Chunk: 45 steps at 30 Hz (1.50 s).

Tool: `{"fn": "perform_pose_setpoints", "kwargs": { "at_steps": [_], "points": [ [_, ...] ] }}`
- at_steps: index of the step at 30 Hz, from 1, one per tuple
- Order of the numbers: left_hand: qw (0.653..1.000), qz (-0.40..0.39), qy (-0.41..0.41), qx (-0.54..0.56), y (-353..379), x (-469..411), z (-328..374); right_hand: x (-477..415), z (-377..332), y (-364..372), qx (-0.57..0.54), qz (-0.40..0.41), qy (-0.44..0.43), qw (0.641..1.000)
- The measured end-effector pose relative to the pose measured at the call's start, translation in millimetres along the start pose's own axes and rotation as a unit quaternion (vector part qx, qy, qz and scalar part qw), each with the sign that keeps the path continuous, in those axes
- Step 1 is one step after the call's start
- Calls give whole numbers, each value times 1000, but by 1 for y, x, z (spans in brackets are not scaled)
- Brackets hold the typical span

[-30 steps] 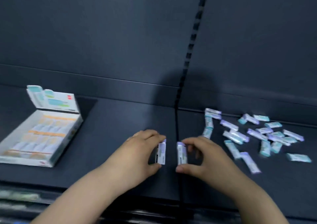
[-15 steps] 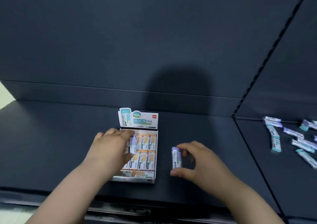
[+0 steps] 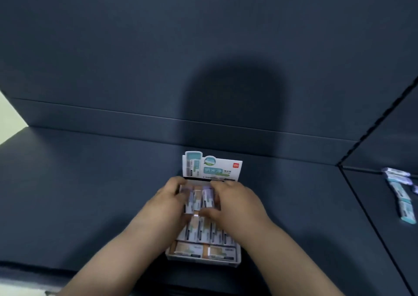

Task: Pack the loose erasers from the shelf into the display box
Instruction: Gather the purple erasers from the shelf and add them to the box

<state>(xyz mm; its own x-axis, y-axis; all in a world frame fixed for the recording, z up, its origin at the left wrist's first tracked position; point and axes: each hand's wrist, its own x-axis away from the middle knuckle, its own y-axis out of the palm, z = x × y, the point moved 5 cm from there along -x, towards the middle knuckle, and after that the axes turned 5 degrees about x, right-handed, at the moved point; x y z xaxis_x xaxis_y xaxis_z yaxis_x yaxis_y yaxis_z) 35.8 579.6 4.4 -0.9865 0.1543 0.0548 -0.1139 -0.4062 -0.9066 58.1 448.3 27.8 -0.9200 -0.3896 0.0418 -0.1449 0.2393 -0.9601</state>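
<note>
The white display box point(image 3: 203, 259) stands on the dark shelf in the lower middle, its printed lid flap point(image 3: 211, 167) upright at the back. Orange-sleeved erasers fill its rows. Both my hands are over the back row. My left hand point(image 3: 170, 201) pinches a purple-tipped eraser point(image 3: 189, 201) at the box's left side. My right hand point(image 3: 235, 201) pinches a second purple-tipped eraser point(image 3: 207, 197) between thumb and fingers, just right of the first. Motion blur hides whether either eraser touches the row beneath.
Several loose erasers point(image 3: 401, 193) lie on the neighbouring shelf section at the far right, past a slotted upright point(image 3: 371, 132). The dark back panel rises right behind the box. The shelf's front edge runs just below the box.
My right hand has carried its eraser from the shelf beside the box to over the back row. My left hand moved a little deeper into the box. The view shifted left and closer.
</note>
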Motion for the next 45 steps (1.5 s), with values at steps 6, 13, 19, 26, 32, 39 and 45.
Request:
{"fn": "perform_pose_setpoints", "kwargs": {
  "at_steps": [6,13,19,26,32,39,45],
  "points": [
    [1000,10,22,16,0,2,-4,-1,-2,12,-44,10,47,998],
    [1000,1,2,2,6,-6,-12,-13,-18,34,51,35,88,994],
    [1000,7,11,-26,4,-8,-10,-4,-18,37,16,78,86,993],
    [1000,24,10,-11,1,-4,-10,2,-18,28,-19,87,86,992],
    [966,146,172,-129,-12,8,32,43,9,-8,-22,166,121,978],
    [953,115,242,-139,13,3,97,93,70,-26,-20,167,167,971],
    [957,66,260,-107,51,-1,180,145,146,-43,-30,141,172,974]
  ]
}}
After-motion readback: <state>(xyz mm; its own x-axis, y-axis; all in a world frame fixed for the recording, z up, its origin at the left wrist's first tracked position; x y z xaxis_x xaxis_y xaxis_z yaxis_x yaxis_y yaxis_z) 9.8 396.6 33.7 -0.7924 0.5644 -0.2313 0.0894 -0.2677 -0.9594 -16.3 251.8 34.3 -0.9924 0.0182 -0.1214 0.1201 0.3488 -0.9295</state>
